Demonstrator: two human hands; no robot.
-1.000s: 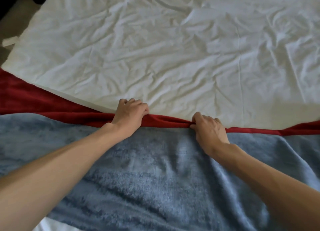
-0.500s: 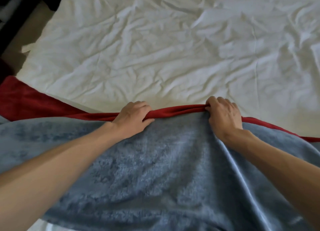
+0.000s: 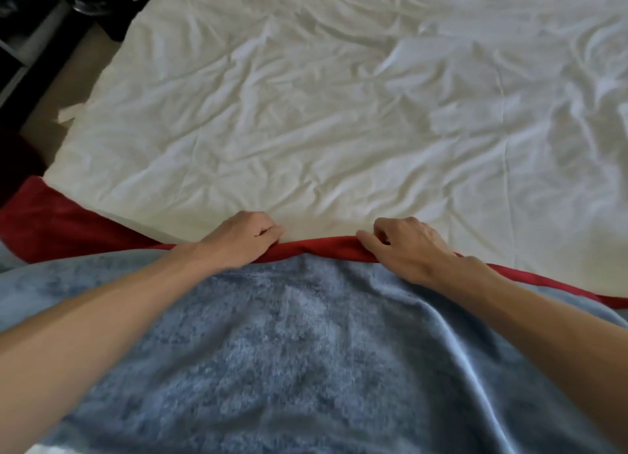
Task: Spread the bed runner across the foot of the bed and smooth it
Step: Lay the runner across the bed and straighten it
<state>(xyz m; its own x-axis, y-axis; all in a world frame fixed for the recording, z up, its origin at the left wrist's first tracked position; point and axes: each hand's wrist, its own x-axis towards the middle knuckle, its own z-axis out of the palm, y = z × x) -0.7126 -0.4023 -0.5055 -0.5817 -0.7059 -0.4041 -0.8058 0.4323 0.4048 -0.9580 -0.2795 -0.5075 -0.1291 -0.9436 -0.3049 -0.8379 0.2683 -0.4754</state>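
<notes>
both hands pinch the red far edge of the bed runner [image 3: 306, 351]: left hand [image 3: 241, 241] at 11 o'clock, right hand [image 3: 404, 249] at 1 o'clock, fingers curled under the hem. its blue plush face (red showing wider at 9 o'clock) drapes toward the person, over the wrinkled white sheet [image 3: 339, 113] of the bed.

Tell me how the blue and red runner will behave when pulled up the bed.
Probably floppy: the runner folds and bunches between the left hand and right hand. Its plush pile may drag on the creased white sheet.
</notes>
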